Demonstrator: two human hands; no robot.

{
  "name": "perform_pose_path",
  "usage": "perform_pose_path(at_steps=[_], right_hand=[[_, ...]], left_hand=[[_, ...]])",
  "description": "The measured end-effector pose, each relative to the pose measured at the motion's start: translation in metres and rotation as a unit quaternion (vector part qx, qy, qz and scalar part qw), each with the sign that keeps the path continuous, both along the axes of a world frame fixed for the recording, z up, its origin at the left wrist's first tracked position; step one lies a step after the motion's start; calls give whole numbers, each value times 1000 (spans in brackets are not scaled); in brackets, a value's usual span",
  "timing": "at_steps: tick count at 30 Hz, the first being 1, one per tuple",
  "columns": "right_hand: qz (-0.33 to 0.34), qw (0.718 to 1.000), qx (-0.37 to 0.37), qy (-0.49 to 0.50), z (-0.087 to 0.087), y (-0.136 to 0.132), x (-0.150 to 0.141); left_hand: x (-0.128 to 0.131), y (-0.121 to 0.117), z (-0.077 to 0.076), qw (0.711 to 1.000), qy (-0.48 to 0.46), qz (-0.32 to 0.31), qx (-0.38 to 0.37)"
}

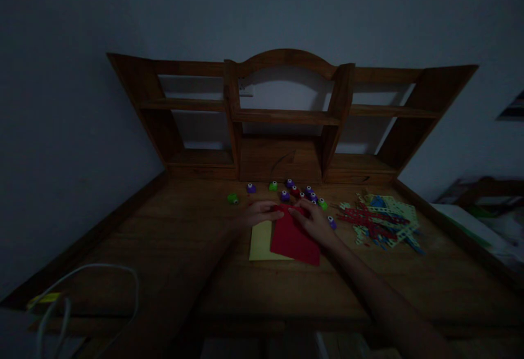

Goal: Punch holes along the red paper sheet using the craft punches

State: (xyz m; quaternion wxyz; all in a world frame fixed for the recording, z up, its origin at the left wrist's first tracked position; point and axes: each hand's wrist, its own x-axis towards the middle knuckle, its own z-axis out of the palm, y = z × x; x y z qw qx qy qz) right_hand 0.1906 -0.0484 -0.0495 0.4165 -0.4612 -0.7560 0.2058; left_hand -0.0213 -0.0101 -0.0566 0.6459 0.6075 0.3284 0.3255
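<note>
A sheet of red paper (295, 239) lies tilted over a sheet of yellow paper (260, 243) on the wooden desk. At its top left corner, the fingers of my left hand (258, 214) close on the red paper. My right hand (315, 223) grips the same sheet along its upper right edge, with the thumb on top. Just beyond my fingers sit several small craft punches, among them a red punch (295, 190), a purple punch (285, 196) and a green punch (322, 204). Whether a punch is under my fingertips is hidden.
A heap of punched paper strips (379, 220) in red, yellow and blue covers the desk's right side. A wooden shelf unit (286, 117) stands along the back. A white cable (102, 265) loops over the front left. A tipped green punch (233, 199) lies left of my hands.
</note>
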Motion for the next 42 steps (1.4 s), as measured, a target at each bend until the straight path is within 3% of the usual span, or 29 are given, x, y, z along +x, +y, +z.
perform_pose_path(at_steps=[17, 26, 33, 42], right_hand=[[-25, 999, -25, 31, -8, 4, -1], [21, 995, -82, 59, -5, -1, -5], [33, 993, -92, 69, -4, -2, -5], [30, 991, -113, 70, -2, -3, -5]], left_hand=[[1, 4, -5, 999, 12, 42, -13], [0, 14, -20, 998, 10, 58, 8], [-1, 11, -15, 998, 4, 59, 6], [-1, 3, -4, 1000, -7, 17, -10]])
